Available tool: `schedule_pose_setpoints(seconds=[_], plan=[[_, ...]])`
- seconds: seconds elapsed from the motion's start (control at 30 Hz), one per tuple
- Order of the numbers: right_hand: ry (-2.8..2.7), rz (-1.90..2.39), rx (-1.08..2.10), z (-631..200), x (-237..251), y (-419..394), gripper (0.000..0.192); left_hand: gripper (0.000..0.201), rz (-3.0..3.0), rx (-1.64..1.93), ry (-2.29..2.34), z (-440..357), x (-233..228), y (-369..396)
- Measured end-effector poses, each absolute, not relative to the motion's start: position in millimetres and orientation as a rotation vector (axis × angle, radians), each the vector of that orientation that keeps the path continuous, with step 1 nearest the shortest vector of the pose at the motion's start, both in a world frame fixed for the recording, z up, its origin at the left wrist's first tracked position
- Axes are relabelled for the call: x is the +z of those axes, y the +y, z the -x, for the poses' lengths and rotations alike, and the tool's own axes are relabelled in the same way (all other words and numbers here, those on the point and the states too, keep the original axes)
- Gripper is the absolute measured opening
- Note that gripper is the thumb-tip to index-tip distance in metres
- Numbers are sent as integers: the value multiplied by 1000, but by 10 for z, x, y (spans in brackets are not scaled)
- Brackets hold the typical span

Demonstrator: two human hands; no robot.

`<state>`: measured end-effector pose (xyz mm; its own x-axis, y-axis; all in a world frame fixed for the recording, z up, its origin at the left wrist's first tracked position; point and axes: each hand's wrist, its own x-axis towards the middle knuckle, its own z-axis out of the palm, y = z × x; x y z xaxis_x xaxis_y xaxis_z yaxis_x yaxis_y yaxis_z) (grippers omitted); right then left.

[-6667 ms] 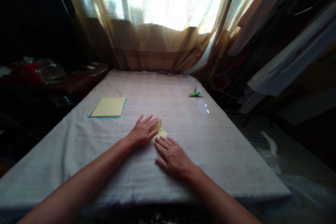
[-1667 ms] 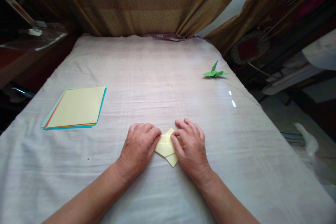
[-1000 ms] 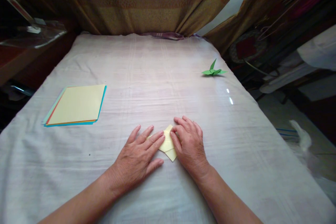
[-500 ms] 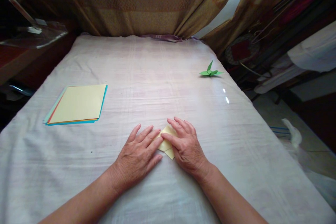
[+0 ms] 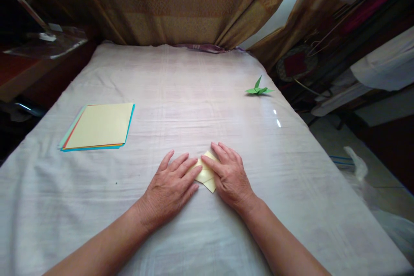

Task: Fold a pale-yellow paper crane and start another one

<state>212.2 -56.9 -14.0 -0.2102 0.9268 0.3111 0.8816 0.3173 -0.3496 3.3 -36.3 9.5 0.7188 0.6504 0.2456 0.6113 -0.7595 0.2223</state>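
Note:
A small folded piece of pale yellow origami paper [image 5: 205, 174] lies on the white cloth in front of me, partly covered by both hands. My left hand [image 5: 171, 183] rests flat with its fingers spread, the fingertips pressing on the paper's left side. Over the right side lies my right hand [image 5: 231, 177], open, its thumb stretched across the upper part of the paper. Creases and a lower pointed flap show between the hands. Both outer ends of the paper are hidden under the fingers.
To the left lies a stack of coloured square paper [image 5: 100, 126], pale yellow on top. A green folded paper crane [image 5: 258, 89] stands near the right edge of the cloth-covered surface [image 5: 181, 77]. Brown curtains [image 5: 194, 8] hang behind; clothes [image 5: 384, 69] hang at the right.
My right hand has slid slightly up and right along the paper, and its thumb has moved up, baring more of the middle. The left hand has barely moved.

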Motion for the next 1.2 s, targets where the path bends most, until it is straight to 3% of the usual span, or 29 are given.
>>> schedule_pose_setpoints(seconds=[0.23,0.5,0.73,1.2], plan=[[-2116,1424,91,-2199,-79,-689,33,39,-2796,433,1034,-13,74,-378],[-2199,1559,85,-2175,-32,-816,29,39,-2838,276,944,134,65,-380],[-2393,1590,162,-2218,17,-978,56,57,-2883,110,903,237,32,-375],[-2358,1946,222,-2340,-4,-1088,60,61,-2938,36,1061,390,3,-439]])
